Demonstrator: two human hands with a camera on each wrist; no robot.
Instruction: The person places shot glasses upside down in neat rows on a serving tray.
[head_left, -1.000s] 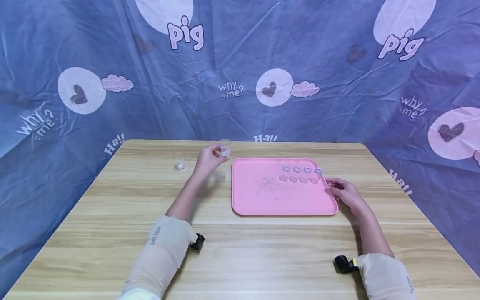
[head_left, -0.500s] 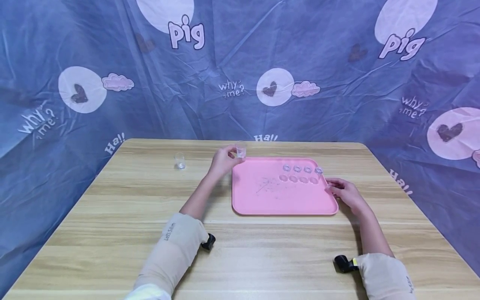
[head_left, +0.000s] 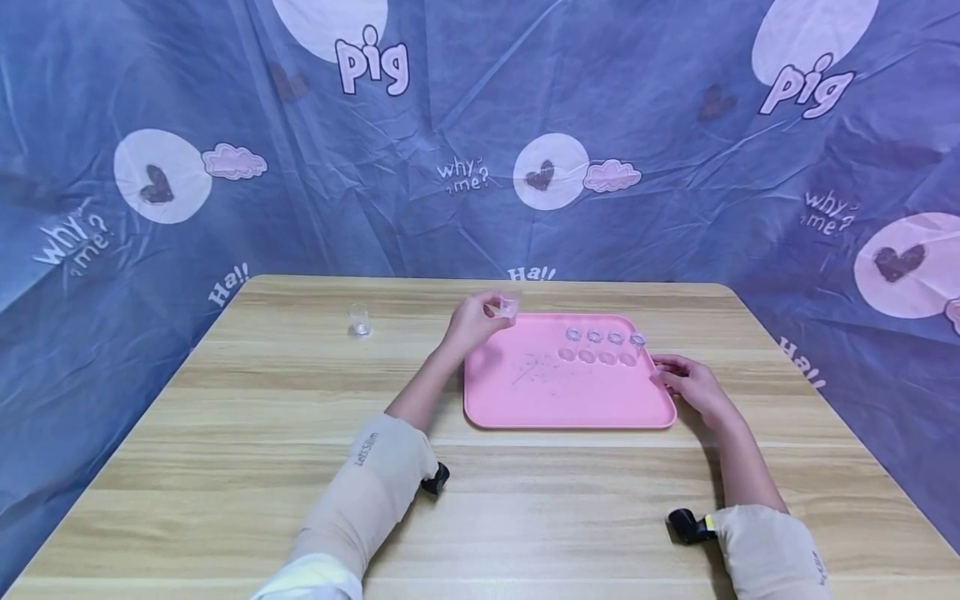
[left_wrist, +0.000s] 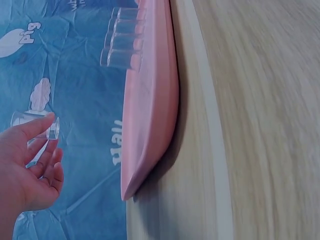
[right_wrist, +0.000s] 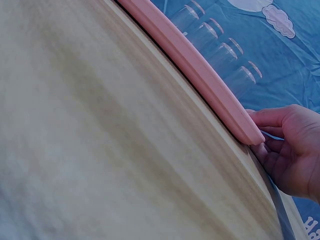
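Note:
My left hand [head_left: 472,323] pinches a small clear cup [head_left: 509,303] between thumb and fingers, just above the far left corner of a pink tray [head_left: 562,412]. The left wrist view shows that cup [left_wrist: 53,128] held upright, apart from the tray. At the tray's right edge, my right hand [head_left: 693,387] grips the rim; the right wrist view has its fingers about the tray's corner [right_wrist: 250,132]. Several clear cups [head_left: 595,337] stand in a row on the tray's far right part. Which way up these stand is hard to tell.
Another clear cup [head_left: 360,321] stands on the wooden table [head_left: 247,433], left of the tray. Marks or reflections show on the tray's middle. A blue printed cloth [head_left: 315,200] hangs behind the table's far edge.
My left hand has carried the clear cup to the right, from over the table beside the tray to over its far left corner. The right hand stays at the tray's edge.

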